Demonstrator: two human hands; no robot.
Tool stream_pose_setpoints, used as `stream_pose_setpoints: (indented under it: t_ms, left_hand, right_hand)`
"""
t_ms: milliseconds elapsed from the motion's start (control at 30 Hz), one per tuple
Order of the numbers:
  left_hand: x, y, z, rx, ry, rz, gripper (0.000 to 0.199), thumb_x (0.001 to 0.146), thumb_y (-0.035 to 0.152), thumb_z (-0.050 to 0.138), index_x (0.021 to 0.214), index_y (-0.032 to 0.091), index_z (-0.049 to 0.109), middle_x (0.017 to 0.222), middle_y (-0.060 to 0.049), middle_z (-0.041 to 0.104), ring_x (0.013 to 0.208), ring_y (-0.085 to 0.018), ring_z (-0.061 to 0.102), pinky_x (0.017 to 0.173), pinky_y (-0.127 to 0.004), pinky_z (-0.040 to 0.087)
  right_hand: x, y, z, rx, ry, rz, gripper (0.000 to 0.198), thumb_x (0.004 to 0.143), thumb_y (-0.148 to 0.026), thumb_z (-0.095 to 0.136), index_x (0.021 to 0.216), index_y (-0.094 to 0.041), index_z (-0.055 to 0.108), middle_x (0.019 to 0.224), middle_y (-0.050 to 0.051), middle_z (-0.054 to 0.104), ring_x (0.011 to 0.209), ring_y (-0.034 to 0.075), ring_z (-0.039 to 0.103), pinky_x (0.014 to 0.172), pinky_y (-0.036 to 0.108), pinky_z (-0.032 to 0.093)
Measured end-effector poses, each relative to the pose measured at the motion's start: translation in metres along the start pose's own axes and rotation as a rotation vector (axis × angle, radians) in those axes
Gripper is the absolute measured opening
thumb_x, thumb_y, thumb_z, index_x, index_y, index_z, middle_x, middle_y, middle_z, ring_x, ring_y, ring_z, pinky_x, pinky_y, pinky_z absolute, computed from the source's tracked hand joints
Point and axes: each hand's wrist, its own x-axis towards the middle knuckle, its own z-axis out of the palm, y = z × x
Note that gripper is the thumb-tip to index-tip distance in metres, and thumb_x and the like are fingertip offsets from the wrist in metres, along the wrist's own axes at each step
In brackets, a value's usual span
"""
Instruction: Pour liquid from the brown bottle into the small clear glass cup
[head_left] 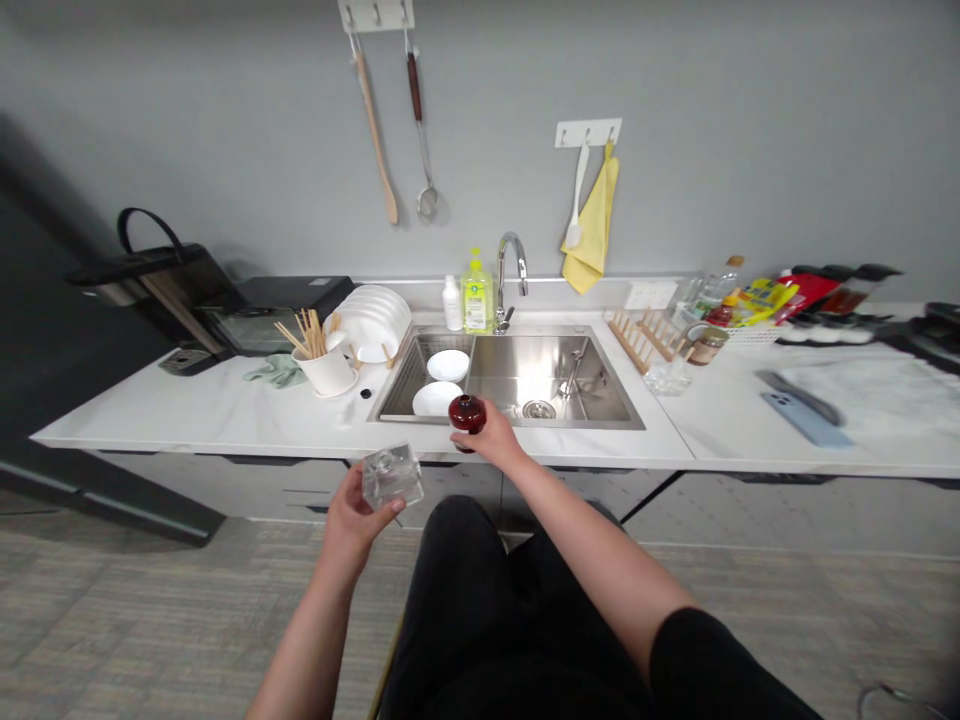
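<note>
In my left hand (356, 515) is a clear, square-sided container (392, 474), held in front of the counter's edge with the thumb along its lower side. My right hand (491, 435) grips a dark red bottle (466, 410) near the front rim of the sink, to the right of the container and apart from it. The bottle's top shows a dark round mouth without a cap. A small black cap (365, 394) lies on the counter left of the sink. What is inside the container cannot be made out.
The steel sink (634, 415) holds two white bowls (448, 365) on its left side, below the faucet (514, 265). Left stand a chopstick holder (328, 374) and racked plates (371, 335). A wooden rack (634, 345), a jar (707, 346) and a phone (806, 418) are right.
</note>
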Motion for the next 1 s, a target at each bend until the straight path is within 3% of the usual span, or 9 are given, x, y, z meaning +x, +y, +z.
stream_pose_setpoints:
  t_ms: [133, 300, 467, 600, 800, 1000]
  left_hand:
    - [0.009, 0.005, 0.005, -0.038, -0.009, -0.009, 0.083, 0.062, 0.050, 0.108, 0.133, 0.022, 0.074, 0.125, -0.013, 0.085, 0.113, -0.036, 0.084, 0.103, -0.051, 0.070]
    - [0.041, 0.016, 0.033, -0.097, -0.095, -0.005, 0.081, 0.063, 0.048, 0.109, 0.130, 0.021, 0.074, 0.124, -0.013, 0.084, 0.114, -0.035, 0.083, 0.107, -0.052, 0.067]
    - [0.101, 0.024, 0.090, -0.121, -0.258, 0.036, 0.081, 0.060, 0.041, 0.112, 0.126, 0.021, 0.069, 0.126, -0.012, 0.083, 0.114, -0.033, 0.082, 0.108, -0.053, 0.066]
    - [0.157, 0.022, 0.147, -0.192, -0.350, 0.075, 0.085, 0.057, 0.036, 0.114, 0.126, 0.022, 0.066, 0.120, -0.009, 0.083, 0.109, -0.030, 0.082, 0.106, -0.051, 0.066]
    - [0.244, 0.003, 0.227, -0.255, -0.491, 0.086, 0.080, 0.059, 0.030, 0.113, 0.123, 0.021, 0.067, 0.126, -0.010, 0.083, 0.112, -0.029, 0.081, 0.108, -0.050, 0.063]
    - [0.310, -0.029, 0.287, -0.323, -0.554, 0.064, 0.080, 0.055, 0.026, 0.113, 0.123, 0.020, 0.071, 0.121, -0.008, 0.084, 0.104, -0.025, 0.080, 0.103, -0.044, 0.063]
  right_hand:
    - [-0.009, -0.004, -0.019, 0.077, 0.023, -0.007, 0.088, 0.065, -0.043, 0.107, 0.142, -0.023, 0.068, 0.139, 0.013, 0.082, 0.130, 0.037, 0.077, 0.119, 0.057, 0.057]
    - [-0.018, -0.015, -0.081, 0.095, 0.019, -0.039, 0.084, 0.065, -0.050, 0.107, 0.136, -0.023, 0.071, 0.128, 0.011, 0.085, 0.115, 0.034, 0.079, 0.110, 0.052, 0.061]
    - [0.008, -0.017, -0.151, -0.023, -0.052, -0.091, 0.082, 0.067, -0.047, 0.107, 0.137, -0.024, 0.072, 0.128, 0.009, 0.084, 0.114, 0.033, 0.080, 0.108, 0.050, 0.061]
    - [0.052, 0.000, -0.188, -0.014, -0.111, -0.058, 0.079, 0.064, -0.042, 0.108, 0.133, -0.024, 0.074, 0.124, 0.008, 0.085, 0.114, 0.034, 0.081, 0.108, 0.051, 0.062]
    - [0.123, 0.056, -0.209, 0.159, -0.091, 0.035, 0.081, 0.060, -0.034, 0.108, 0.131, -0.020, 0.072, 0.130, 0.012, 0.084, 0.120, 0.035, 0.080, 0.117, 0.057, 0.059]
    - [0.173, 0.103, -0.205, 0.290, -0.088, 0.098, 0.092, 0.055, -0.030, 0.108, 0.139, -0.024, 0.069, 0.135, 0.009, 0.083, 0.126, 0.035, 0.078, 0.122, 0.058, 0.055]
